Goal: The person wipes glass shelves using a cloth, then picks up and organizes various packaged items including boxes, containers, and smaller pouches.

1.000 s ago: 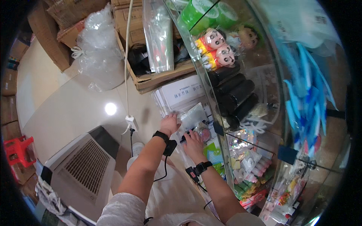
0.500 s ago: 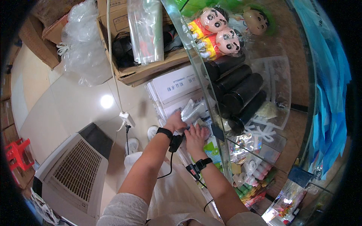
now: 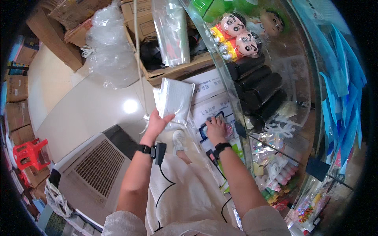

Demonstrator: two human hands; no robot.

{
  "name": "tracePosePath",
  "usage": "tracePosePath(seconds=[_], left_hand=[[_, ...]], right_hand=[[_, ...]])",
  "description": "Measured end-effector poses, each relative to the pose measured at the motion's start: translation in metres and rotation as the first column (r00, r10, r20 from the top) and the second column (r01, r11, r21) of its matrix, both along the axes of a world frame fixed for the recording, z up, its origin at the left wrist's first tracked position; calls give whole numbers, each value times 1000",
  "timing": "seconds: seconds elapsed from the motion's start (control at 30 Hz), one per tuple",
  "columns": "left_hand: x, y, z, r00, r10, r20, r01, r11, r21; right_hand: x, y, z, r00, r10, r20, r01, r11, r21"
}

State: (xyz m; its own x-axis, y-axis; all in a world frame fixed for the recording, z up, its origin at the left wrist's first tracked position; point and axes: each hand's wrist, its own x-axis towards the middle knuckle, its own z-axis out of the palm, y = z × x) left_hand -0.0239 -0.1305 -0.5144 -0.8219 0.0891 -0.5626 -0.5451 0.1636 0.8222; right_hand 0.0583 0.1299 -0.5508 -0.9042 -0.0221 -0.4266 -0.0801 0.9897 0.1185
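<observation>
My left hand [image 3: 157, 122] holds up a clear plastic bag of white goods [image 3: 176, 101], lifted in front of me. My right hand [image 3: 215, 129] rests on a small blue and pink packet [image 3: 224, 128] lying on the white boxes [image 3: 208, 103] beside the glass shelf; its fingers curl over the packet. Both wrists wear black bands, and a black cable hangs from the left one.
A glass display case [image 3: 275, 78] to the right holds cartoon dolls [image 3: 236, 33], black cylinders [image 3: 256, 84] and small packets. An open cardboard box [image 3: 173, 70], a clear plastic sack [image 3: 108, 47], a white air unit [image 3: 90, 169] and a red stool [image 3: 27, 151] surround me.
My left hand has lifted the white bag up and to the left, away from the boxes. My right hand stays low on the packet by the shelf.
</observation>
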Motion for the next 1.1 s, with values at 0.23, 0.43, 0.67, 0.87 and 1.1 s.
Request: tracePosePath(seconds=[0.23,0.43,0.67,0.87,1.1], left_hand=[[53,-32,60,977,-11,212,-60,944,325],[94,-27,122,997,-42,-67,54,982,181],[103,-30,279,649,-413,-639,636,755,158],[105,-17,388,112,-583,-805,573,700,-427],[94,7,458,-429,-520,-739,182,751,-634]], right_hand=[[-36,11,12,953,-274,129,303,868,-394],[1,-76,151,569,-87,818,629,-595,-500],[56,-68,292,668,-142,731,461,-692,-556],[102,-76,425,769,-234,595,366,-601,-710],[155,-77,484,736,-181,652,371,-697,-613]])
